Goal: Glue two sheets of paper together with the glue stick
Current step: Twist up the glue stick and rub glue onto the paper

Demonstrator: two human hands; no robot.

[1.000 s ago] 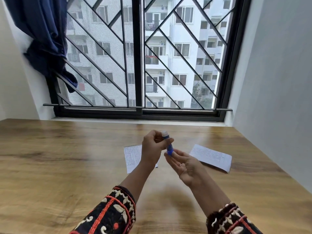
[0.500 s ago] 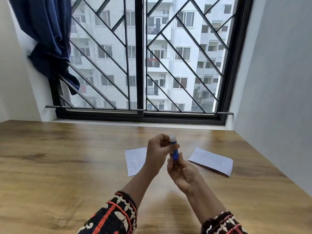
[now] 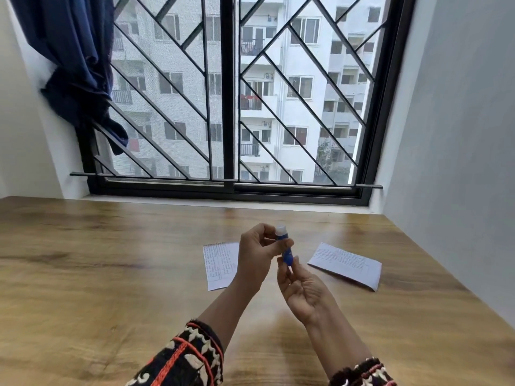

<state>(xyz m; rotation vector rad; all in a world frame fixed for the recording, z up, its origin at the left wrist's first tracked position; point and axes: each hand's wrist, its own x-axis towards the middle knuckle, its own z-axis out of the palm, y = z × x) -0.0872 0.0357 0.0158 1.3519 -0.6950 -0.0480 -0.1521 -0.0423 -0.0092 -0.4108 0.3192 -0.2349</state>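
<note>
A small blue glue stick (image 3: 286, 252) with a white cap stands upright between both hands, above the wooden table. My left hand (image 3: 257, 254) pinches its upper part near the cap. My right hand (image 3: 302, 288), palm up, holds its bottom end with the fingertips. Two written sheets of paper lie flat on the table behind the hands: one sheet (image 3: 218, 264) to the left, partly hidden by my left hand, and another sheet (image 3: 347, 264) to the right, apart from the first.
The wooden table (image 3: 111, 274) runs back to a barred window (image 3: 231, 107). A grey wall (image 3: 459, 135) borders the table on the right. A dark blue curtain (image 3: 75, 65) hangs at the back left.
The hands and glue stick keep the same grip, with my right fingers curling closer around the stick's base. The view has tilted slightly.
</note>
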